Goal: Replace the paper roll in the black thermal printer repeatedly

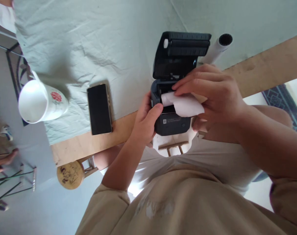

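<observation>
Mug (42, 101): white, with a red flower print, laid on its side on the pale cloth (94, 39) at about 9 o'clock from the printer, well apart from it.

Phone (99, 109): dark screen up, set flat between the mug and the printer, partly on the cloth and partly on the bare wooden table edge (72, 147).

Stool (70, 174): small, round, wooden, seen below the table edge at roughly 7 o'clock from the printer.

Left hand (145, 122): closed against the left side of the printer, thumb laid over the front rim beside the paper; the body is steadied in this grip.

Printer (171, 117): small, dark, placed at the table edge, lid (181, 54) swung open toward 12 o'clock.

Paper (185, 105): a white strip coming out of the open compartment, curling toward 4 o'clock.

Right hand (212, 94): fingers nearly flat and pressed down on the paper at the compartment mouth; whether the thumb pinches it from beneath cannot be told.

Paper roll (217, 47): white tube with a dark core, lying at 2 o'clock just behind the lid.
</observation>
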The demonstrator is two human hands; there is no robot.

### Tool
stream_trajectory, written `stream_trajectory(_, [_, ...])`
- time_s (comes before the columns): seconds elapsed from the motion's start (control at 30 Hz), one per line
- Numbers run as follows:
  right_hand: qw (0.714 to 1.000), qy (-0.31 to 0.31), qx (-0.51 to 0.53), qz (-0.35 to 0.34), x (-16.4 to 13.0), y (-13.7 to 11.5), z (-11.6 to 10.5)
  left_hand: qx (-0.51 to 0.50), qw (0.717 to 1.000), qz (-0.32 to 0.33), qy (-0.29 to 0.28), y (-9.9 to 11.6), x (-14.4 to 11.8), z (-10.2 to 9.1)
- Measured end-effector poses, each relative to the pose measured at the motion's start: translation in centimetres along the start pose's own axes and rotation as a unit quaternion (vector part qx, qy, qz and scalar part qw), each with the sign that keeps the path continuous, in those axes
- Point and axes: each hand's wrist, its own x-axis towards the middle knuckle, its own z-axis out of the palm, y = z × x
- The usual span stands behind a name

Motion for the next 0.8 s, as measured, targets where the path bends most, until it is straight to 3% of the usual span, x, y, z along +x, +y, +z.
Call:
stream_trajectory(0.2, [0.997, 0.044, 0.021, -0.056, 0.28, -0.47, -0.14, -0.017, 1.000, -0.009, 0.020, 0.03, -0.10, 0.08])
stream_trajectory(0.43, [0.996, 0.010, 0.032, -0.088, 0.15, -0.84, 0.10, -0.056, 0.998, -0.005, 0.037, 0.09, 0.00, 0.41])
stream_trajectory(0.67, [0.994, -0.052, 0.052, -0.078, 0.21, -0.86, -0.18, -0.019, 0.999, 0.024, -0.020, 0.19, -0.40, 0.01])
stream_trajectory(0.8, [0.996, -0.033, 0.054, -0.060, 0.21, -0.96, -0.14, 0.016, 0.998, 0.037, -0.037, 0.05, -0.48, -0.30])
